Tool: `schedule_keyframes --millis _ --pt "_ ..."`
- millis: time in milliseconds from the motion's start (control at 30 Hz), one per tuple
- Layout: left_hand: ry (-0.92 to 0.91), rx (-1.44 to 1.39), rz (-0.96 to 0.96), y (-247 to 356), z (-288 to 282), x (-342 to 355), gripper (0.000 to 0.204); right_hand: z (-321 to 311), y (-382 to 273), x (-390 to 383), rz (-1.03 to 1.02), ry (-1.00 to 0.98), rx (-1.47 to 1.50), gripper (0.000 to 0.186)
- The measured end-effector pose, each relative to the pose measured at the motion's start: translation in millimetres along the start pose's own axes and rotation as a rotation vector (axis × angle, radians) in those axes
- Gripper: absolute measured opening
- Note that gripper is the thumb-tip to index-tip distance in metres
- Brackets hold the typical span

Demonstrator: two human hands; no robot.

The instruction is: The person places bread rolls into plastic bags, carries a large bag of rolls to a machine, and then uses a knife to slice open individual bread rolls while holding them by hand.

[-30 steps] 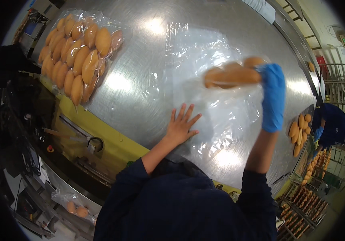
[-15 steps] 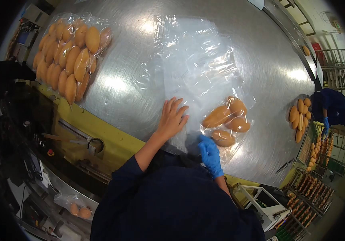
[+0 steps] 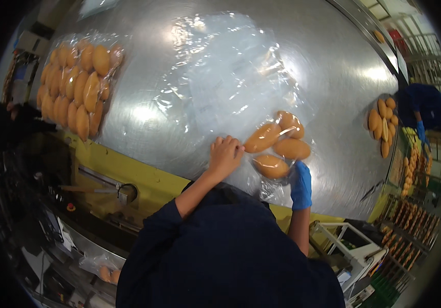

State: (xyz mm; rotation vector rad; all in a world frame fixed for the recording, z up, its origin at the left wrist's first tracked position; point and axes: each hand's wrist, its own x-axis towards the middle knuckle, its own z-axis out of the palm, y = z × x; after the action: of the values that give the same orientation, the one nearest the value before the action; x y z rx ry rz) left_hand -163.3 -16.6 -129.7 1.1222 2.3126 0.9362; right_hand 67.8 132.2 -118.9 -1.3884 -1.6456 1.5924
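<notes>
A clear plastic bag (image 3: 271, 191) with several oblong golden-brown bread rolls (image 3: 292, 149) lies on the steel table in front of me. At its left edge is my bare left hand (image 3: 225, 156), fingers curled and closed on the plastic beside the end of one roll. My right hand (image 3: 301, 185), in a blue glove, is closed at the bag's lower right side, against a roll; its fingertips are partly hidden. Just beyond the rolls, a spread of flat clear plastic bags (image 3: 231, 77) covers the middle of the table.
Filled bags of rolls (image 3: 72, 84) stand at the table's left edge. Loose rolls (image 3: 383, 123) lie at the right edge, near a co-worker in dark clothes (image 3: 428, 105) with blue gloves. Racks of bread (image 3: 410, 231) and a white metal frame (image 3: 351, 246) stand at the lower right.
My right hand has moved right and slightly up, to the bag's right side. My left hand has drawn its spread fingers in at the bag's edge. The bagged rolls have shifted a little left.
</notes>
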Motion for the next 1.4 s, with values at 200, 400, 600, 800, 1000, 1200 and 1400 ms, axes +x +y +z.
schedule_keyframes --millis 200,400,600,800,1000,1200,1400 --pt "0.188 -0.206 -0.019 -11 -13 33 0.012 27 -82 -8 0.010 0.223 0.299 0.008" --pt "0.379 -0.433 -0.222 -33 -21 60 0.023 28 -88 -19 -0.038 0.210 0.633 0.028" --pt "0.328 -0.803 -0.510 -28 -19 4 0.056 58 -27 -11 0.238 -0.022 0.236 0.049" --pt "-0.090 -0.961 -0.876 31 -8 -68 0.065 43 -32 21 0.332 -0.325 0.332 0.045" --pt "0.250 -1.024 -0.441 89 38 -30 0.068 -8 -92 52 0.129 -0.529 0.318 0.039" --pt "0.089 -0.772 -0.260 155 108 -7 0.073 -138 -75 81 0.025 -0.329 0.111 0.039" --pt "0.118 0.210 0.397 217 211 -80 0.059 -257 43 45 -0.348 0.314 -0.548 0.042"
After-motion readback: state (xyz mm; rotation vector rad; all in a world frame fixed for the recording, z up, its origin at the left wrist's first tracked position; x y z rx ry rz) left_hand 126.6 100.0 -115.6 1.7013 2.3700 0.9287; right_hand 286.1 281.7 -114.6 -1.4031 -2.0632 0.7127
